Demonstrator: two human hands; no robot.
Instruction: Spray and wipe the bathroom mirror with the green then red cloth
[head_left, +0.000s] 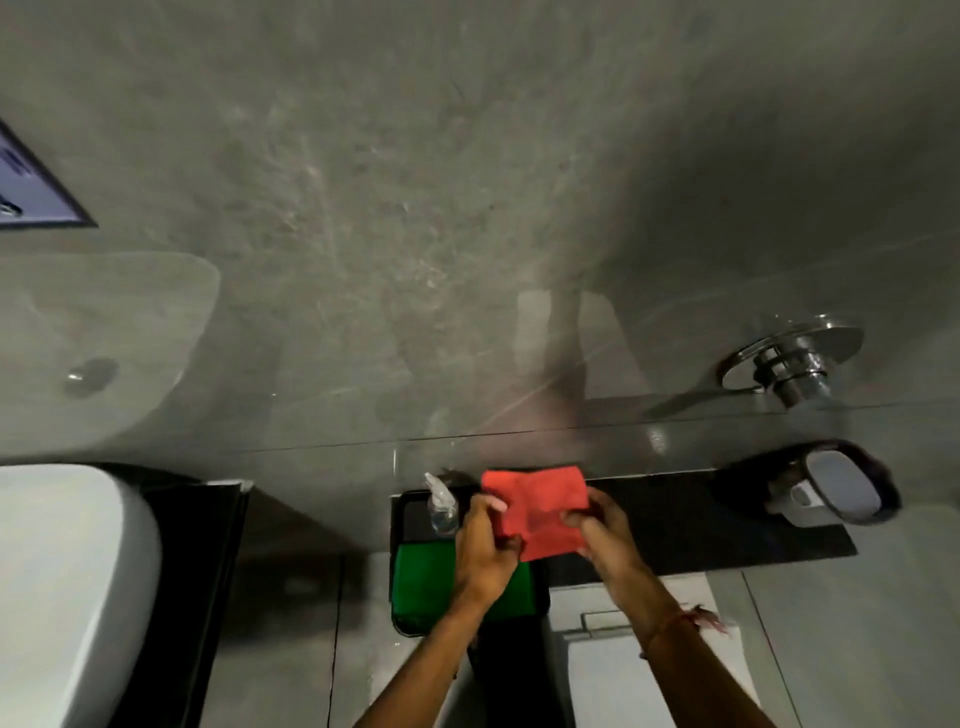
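Both my hands hold a red cloth (535, 506) low in the middle of the view. My left hand (485, 543) pinches its left edge and my right hand (605, 530) grips its right side. Below my left hand a green cloth (421, 584) lies flat in a black tray (402, 519). A clear spray bottle (441, 506) lies in the tray's far part, just left of my left hand. The mirror (31, 176) shows only as a dark-framed corner at the far left edge.
A white basin (67, 582) sits at the lower left on a black counter. A dark shelf (701, 525) runs right of the tray, with a soap dispenser (826, 483) above it. A chrome wall valve (789, 364) sticks out at the right. A white toilet tank (639, 665) is below.
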